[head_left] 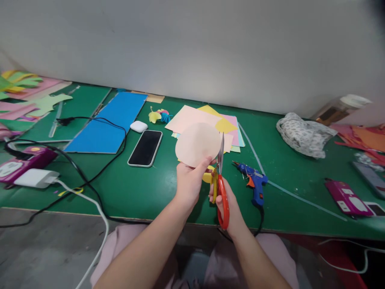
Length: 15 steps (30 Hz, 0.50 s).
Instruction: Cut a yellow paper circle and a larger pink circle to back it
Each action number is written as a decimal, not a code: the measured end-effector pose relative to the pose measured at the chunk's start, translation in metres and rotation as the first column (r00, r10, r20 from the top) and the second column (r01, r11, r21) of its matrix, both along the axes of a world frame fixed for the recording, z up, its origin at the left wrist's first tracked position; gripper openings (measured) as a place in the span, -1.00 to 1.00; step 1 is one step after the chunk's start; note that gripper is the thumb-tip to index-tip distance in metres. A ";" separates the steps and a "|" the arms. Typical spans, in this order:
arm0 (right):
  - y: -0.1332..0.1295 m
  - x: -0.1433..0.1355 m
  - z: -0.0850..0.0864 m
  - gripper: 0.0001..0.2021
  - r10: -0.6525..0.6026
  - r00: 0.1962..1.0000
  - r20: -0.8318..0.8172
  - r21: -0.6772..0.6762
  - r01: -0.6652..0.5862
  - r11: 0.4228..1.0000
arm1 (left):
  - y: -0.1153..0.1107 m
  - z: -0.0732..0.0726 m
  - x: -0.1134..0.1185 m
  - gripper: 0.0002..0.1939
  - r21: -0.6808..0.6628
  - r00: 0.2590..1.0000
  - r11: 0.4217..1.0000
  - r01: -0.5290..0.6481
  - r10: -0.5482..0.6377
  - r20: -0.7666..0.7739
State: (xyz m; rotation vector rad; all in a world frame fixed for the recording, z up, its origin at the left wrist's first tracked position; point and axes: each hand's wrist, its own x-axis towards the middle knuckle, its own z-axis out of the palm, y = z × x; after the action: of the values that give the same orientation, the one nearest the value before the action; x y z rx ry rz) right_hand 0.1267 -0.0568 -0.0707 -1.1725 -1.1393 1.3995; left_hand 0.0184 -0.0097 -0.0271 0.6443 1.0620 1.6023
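A pale, nearly round piece of paper point(197, 144) is pinched at its lower edge in my left hand point(190, 180). My right hand point(230, 204) grips scissors with red and yellow handles point(223, 204). The scissor blades point up and away, close against the paper's right edge; whether paper lies between them is hard to tell. A small yellow piece point(207, 176) shows between my hands, partly hidden. Behind the round piece lies a stack of pink, yellow and blue paper sheets point(189, 116) on the green table point(144, 188).
Left of my hands are a phone point(146, 148), a white case point(138, 127), a blue board point(105, 124) and black and white cables. On the right lie a blue glue gun point(255, 182), a patterned cloth point(300, 136) and a purple power strip point(345, 196).
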 end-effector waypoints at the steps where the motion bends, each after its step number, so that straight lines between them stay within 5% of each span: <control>1: 0.000 0.000 0.000 -0.45 0.007 1.000 0.004 0.014 -0.007 1.000 | 0.000 -0.001 0.000 -0.74 0.005 1.000 1.000 0.005 -0.005 0.004; 15: -0.002 0.003 -0.004 -0.47 0.065 0.997 0.040 0.110 -0.069 0.992 | 0.001 0.000 -0.001 -0.75 0.018 1.000 1.000 0.008 -0.008 -0.008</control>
State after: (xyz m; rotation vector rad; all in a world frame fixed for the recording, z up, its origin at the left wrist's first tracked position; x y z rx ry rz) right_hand 0.1294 -0.0592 -0.0748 -1.0936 -1.2758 1.3521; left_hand 0.0175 -0.0085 -0.0268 0.6662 1.0509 1.6054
